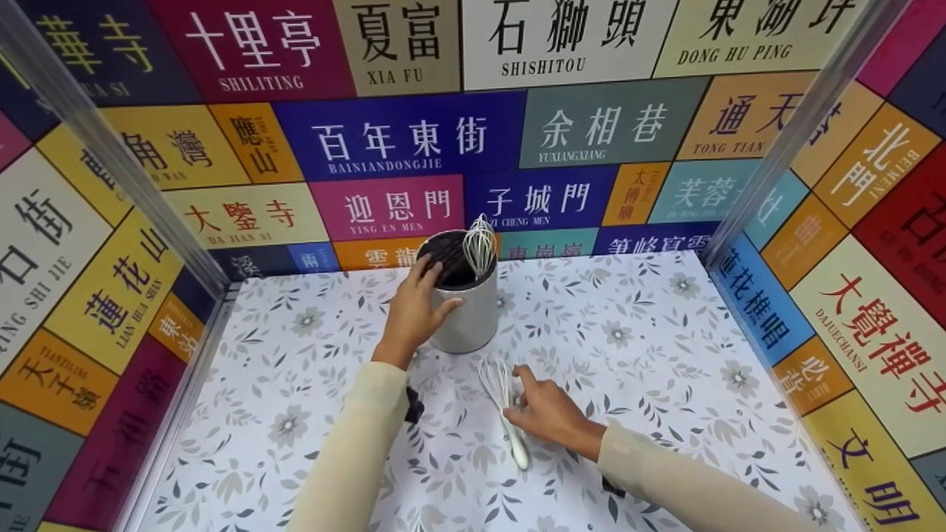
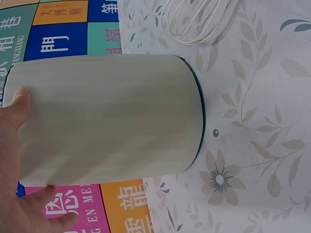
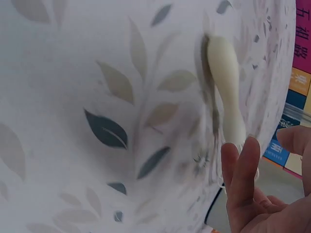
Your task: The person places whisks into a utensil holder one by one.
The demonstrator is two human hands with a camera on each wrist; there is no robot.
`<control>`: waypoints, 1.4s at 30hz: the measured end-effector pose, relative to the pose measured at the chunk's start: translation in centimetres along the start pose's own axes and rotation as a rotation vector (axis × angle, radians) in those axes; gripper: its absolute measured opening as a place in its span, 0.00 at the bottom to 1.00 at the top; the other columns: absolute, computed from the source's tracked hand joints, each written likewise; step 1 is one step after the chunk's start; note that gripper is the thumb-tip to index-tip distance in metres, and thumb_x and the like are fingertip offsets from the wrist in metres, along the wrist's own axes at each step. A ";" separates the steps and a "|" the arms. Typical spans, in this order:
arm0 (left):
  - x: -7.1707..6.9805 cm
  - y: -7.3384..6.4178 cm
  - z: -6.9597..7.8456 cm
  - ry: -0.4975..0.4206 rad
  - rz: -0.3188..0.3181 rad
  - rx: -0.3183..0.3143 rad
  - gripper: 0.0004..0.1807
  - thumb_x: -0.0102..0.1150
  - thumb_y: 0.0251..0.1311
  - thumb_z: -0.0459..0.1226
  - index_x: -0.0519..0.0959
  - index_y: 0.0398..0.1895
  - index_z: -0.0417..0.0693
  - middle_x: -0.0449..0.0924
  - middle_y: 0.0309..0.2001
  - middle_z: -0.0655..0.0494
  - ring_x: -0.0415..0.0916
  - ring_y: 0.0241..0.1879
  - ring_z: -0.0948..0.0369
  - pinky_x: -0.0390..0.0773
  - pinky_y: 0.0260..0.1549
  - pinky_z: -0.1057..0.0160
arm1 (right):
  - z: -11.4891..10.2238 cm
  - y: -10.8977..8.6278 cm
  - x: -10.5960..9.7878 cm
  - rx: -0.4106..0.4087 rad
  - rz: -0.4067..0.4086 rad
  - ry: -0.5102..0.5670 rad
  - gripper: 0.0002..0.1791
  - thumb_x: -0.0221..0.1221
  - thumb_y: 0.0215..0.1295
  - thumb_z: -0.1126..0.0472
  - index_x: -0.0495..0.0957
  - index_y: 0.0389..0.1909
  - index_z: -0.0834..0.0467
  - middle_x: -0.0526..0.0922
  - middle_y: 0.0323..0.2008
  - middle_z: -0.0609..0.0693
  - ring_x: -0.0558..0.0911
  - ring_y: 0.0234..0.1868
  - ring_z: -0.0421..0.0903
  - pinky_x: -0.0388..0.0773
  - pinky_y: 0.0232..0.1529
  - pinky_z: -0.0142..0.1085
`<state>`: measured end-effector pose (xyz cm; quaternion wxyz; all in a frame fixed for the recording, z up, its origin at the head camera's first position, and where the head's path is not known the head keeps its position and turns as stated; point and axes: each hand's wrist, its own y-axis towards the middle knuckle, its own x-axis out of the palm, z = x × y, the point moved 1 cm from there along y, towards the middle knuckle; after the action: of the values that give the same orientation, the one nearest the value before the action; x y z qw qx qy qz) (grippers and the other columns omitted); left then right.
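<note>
A grey cylindrical utensil holder (image 1: pixel 464 325) stands upright near the back of the table. My left hand (image 1: pixel 417 310) holds it near its rim, thumb on the near side and fingers spread around the left. In the left wrist view the thumb lies against the smooth holder wall (image 2: pixel 112 119). One whisk (image 1: pixel 480 247) leans inside with its wire head above the rim. A second whisk (image 1: pixel 515 436) lies in front of the holder, wires pointing toward it. My right hand (image 1: pixel 550 410) is just right of that whisk, thumb and fingers apart. Fingertips overlap the pale handle (image 3: pixel 226 87) in the right wrist view; contact is unclear.
A white tablecloth (image 1: pixel 628 428) with grey leaves and flowers covers the table. Panels of coloured signs form the back wall (image 1: pixel 399 140) and both side walls. Metal posts (image 1: pixel 783 133) stand at the back corners.
</note>
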<state>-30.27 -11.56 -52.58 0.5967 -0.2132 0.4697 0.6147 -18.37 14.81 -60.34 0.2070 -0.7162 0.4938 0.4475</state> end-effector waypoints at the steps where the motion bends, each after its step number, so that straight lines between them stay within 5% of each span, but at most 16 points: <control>1: 0.0 0.0 0.0 0.000 -0.001 -0.001 0.44 0.66 0.62 0.59 0.68 0.76 0.47 0.57 0.79 0.47 0.69 0.70 0.41 0.70 0.68 0.41 | 0.1 -0.2 0.3 0.009 -0.011 0.004 0.33 0.70 0.59 0.53 0.68 0.61 0.57 0.81 0.22 0.42 0.73 0.18 0.36 0.71 0.22 0.31; 7: 0.0 0.0 0.0 -0.003 0.002 0.003 0.44 0.66 0.61 0.60 0.68 0.75 0.47 0.57 0.79 0.47 0.69 0.69 0.41 0.70 0.68 0.41 | 0.2 -1.4 1.7 0.081 -0.067 0.017 0.35 0.70 0.60 0.52 0.66 0.63 0.59 0.71 0.18 0.39 0.68 0.16 0.37 0.66 0.17 0.32; 42: 0.0 -0.1 -0.1 -0.031 0.019 0.019 0.44 0.66 0.61 0.59 0.69 0.75 0.46 0.58 0.79 0.46 0.68 0.70 0.41 0.69 0.69 0.42 | -0.2 -2.4 3.6 0.201 -0.079 0.163 0.31 0.66 0.55 0.62 0.69 0.61 0.64 0.81 0.25 0.50 0.76 0.21 0.40 0.74 0.20 0.33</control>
<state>-30.23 -11.68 -52.68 0.6000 -0.1935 0.4683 0.6190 -15.78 13.82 -63.65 0.2544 -0.7447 0.5229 0.3276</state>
